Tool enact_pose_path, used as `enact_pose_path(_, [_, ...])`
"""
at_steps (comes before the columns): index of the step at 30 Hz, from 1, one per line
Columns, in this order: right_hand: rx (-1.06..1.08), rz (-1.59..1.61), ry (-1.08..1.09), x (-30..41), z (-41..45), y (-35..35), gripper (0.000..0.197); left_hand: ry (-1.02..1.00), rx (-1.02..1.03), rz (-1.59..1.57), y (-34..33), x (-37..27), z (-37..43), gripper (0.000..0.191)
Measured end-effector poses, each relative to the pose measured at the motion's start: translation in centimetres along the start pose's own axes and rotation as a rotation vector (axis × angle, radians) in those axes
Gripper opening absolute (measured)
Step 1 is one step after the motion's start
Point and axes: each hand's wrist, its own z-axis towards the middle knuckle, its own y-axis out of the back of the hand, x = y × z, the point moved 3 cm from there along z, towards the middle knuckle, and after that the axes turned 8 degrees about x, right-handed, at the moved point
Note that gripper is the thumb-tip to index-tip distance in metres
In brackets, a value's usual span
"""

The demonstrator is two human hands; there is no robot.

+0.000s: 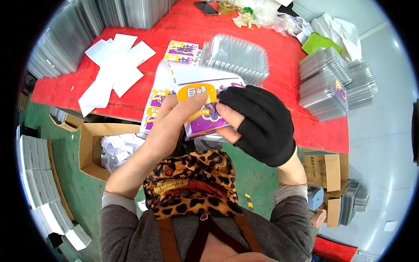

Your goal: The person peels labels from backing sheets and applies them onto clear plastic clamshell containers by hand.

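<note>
My bare left hand (170, 122) holds a purple and orange printed label (199, 126) with grape pictures, its thumb lying across the front. A black glove with cut-off fingers covers my right hand (262, 122); its bare fingertips touch the label's right side. White backing paper (209, 73) curves up behind the label. Beneath and behind my left hand lie sheets of similar grape labels (181, 49). Just beyond my hands sits a stack of clear ribbed plastic containers (237, 55). What lies directly under the label is mostly hidden.
White paper strips (114, 73) lie on the red table (281, 49) at left, before tall stacks of clear plastic (62, 42). Container stacks (324, 82) stand at the right, one bearing a grape label. A cardboard box (90, 157) of crumpled paper stands below the left edge.
</note>
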Motion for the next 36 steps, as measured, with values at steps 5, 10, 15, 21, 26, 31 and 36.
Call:
enact_pose_path(5, [-0.089,0.032,-0.025,-1.5,0.8,0.0,0.034,-0.283,0.251,0.522,-1.0,0.6,-0.3,0.023])
enact_pose_path(10, [0.098,0.250,-0.195,-2.0,0.4,0.5,0.025,-0.363,0.190,0.896,-0.1,1.0,0.3,0.015])
enact_pose_path(15, [0.140,0.391,-0.333,-2.7,0.4,2.2,0.015,-0.539,0.344,1.164,-1.1,0.4,0.4,0.017])
enact_pose_path(21, [0.029,0.370,-0.280,-1.4,0.4,2.0,0.027,-0.464,0.274,1.029,-1.6,0.2,0.2,0.011])
enact_pose_path(26, [0.125,0.268,-0.232,-1.4,-0.3,0.6,0.024,-0.455,0.230,1.133,-1.3,0.7,0.2,0.007])
enact_pose_path(31, [0.133,0.466,-0.244,-2.6,-0.6,0.6,0.023,-0.299,0.231,1.224,-1.0,0.9,0.0,0.008])
enact_pose_path(36, [-0.313,0.669,-0.597,-4.2,-2.8,3.1,0.012,-0.366,0.262,1.088,-1.2,0.1,0.2,0.017])
